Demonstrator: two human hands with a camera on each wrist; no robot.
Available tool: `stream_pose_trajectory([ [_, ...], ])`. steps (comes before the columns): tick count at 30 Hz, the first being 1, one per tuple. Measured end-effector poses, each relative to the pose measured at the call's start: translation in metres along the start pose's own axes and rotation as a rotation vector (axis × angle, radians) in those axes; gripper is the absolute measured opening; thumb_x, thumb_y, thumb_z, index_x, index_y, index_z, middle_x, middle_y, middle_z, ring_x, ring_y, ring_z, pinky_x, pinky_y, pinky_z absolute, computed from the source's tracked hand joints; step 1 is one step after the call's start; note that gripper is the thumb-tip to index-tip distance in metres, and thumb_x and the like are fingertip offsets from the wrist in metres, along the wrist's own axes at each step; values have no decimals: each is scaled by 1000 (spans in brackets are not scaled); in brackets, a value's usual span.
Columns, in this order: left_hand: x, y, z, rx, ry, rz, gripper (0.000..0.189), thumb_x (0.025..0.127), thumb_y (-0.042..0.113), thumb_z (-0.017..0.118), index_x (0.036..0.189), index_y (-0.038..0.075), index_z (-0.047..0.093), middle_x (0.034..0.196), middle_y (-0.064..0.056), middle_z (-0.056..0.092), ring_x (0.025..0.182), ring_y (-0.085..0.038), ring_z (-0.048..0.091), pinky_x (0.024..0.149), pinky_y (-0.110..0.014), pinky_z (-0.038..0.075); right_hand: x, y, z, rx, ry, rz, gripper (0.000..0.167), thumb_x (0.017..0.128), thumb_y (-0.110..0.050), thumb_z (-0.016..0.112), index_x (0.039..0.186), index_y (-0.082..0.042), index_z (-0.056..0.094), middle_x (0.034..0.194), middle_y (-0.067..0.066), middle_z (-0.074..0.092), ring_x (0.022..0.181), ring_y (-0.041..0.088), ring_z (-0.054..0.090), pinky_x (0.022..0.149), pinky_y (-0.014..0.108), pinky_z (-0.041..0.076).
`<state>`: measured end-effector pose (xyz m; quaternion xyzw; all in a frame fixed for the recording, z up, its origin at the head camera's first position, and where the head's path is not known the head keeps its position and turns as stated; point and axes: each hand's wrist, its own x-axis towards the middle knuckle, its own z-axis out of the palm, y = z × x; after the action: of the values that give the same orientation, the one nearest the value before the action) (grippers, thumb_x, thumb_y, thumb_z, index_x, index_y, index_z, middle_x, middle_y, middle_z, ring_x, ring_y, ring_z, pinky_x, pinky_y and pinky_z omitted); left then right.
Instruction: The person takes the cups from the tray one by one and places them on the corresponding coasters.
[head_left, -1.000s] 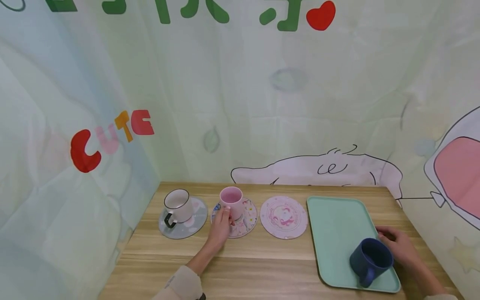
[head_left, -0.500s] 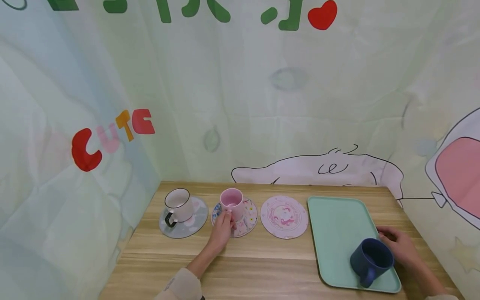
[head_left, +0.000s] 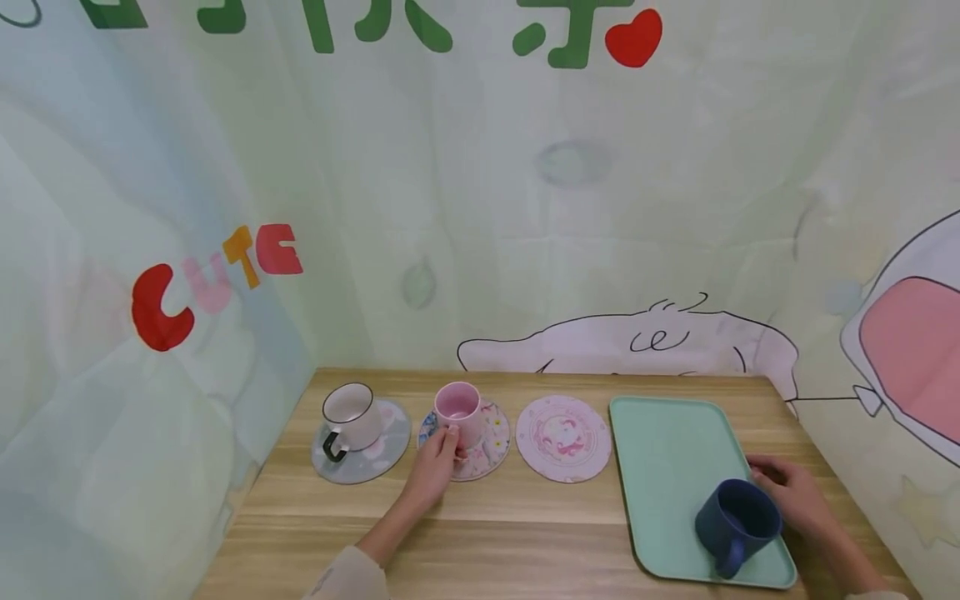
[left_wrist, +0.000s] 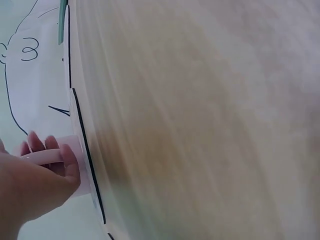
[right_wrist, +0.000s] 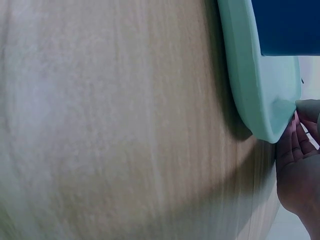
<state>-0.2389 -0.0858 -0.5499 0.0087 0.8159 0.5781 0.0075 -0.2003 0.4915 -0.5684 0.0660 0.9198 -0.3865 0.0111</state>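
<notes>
My left hand (head_left: 432, 467) holds the handle of a small pink mug (head_left: 459, 412), which stands upright on a floral round coaster (head_left: 495, 429). In the left wrist view the fingers bend about the mug's pale handle (left_wrist: 45, 157). Over on the right, my right hand (head_left: 798, 500) pinches the right rim of a mint-green tray (head_left: 667, 467), thumb on top and fingers beneath, as the right wrist view shows. A dark blue mug (head_left: 738, 528) sits on the tray's near right corner, its handle facing me.
A white mug (head_left: 352, 417) with a black handle stands on a grey coaster (head_left: 386, 446) at the left. Between the floral coaster and the tray lies a bare pink coaster (head_left: 564, 439). Printed cloth (head_left: 480, 200) hangs behind the wooden table (head_left: 525, 542).
The pink mug has settled slightly lower onto its coaster, with my left hand still on its handle. The head view has shifted a little; my right hand keeps its place at the tray.
</notes>
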Motion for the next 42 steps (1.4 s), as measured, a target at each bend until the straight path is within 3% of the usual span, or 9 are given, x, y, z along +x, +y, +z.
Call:
stream_pose_trajectory([
  [4, -1, 1, -4, 75, 7, 8, 43, 117, 38, 38, 115, 4, 64, 109, -9, 65, 102, -23, 59, 93, -44, 52, 1, 0, 0, -2, 2, -1, 40, 108, -11, 56, 139, 15, 57, 121, 25, 69, 94, 5, 59, 75, 18, 48],
  [11, -1, 11, -15, 169, 0, -5, 47, 116, 45, 35, 116, 5, 60, 105, -9, 60, 98, -24, 57, 84, -41, 49, 1, 2, 0, -7, 12, -1, 40, 108, -12, 56, 139, 14, 57, 120, 25, 69, 94, 6, 58, 74, 17, 46],
  [16, -1, 15, -22, 164, 11, -42, 48, 117, 42, 34, 123, 1, 58, 114, -15, 62, 107, -30, 59, 93, -50, 50, 1, 2, 1, -2, 7, -11, 39, 108, -10, 57, 139, 14, 57, 120, 24, 70, 93, 3, 58, 75, 17, 47],
  [21, 3, 16, -29, 162, 49, -43, 58, 116, 45, 33, 138, -5, 51, 138, -25, 59, 134, -42, 54, 113, -60, 42, 1, 1, 0, 5, -7, 9, 41, 109, -11, 55, 140, 15, 55, 123, 27, 68, 97, 9, 59, 75, 18, 47],
  [25, 6, 17, -35, 163, 73, -17, 66, 116, 45, 33, 153, -9, 39, 151, -31, 48, 143, -46, 47, 119, -59, 36, 2, 0, 0, -2, -11, 20, 41, 109, -12, 55, 141, 14, 55, 123, 27, 68, 98, 12, 60, 74, 18, 47],
  [30, 7, 24, -40, 172, 65, 22, 65, 117, 41, 33, 160, -8, 30, 159, -32, 39, 147, -47, 41, 121, -59, 33, 1, -1, 1, -6, -7, 14, 41, 109, -13, 55, 140, 14, 56, 124, 27, 68, 98, 12, 60, 75, 18, 47],
  [42, 7, 38, -40, 205, 56, 80, 65, 115, 39, 38, 162, -5, 29, 163, -30, 35, 150, -46, 38, 122, -59, 32, 1, -3, 1, -14, -12, 7, 42, 110, -14, 55, 141, 14, 55, 124, 27, 68, 99, 14, 60, 75, 17, 47],
])
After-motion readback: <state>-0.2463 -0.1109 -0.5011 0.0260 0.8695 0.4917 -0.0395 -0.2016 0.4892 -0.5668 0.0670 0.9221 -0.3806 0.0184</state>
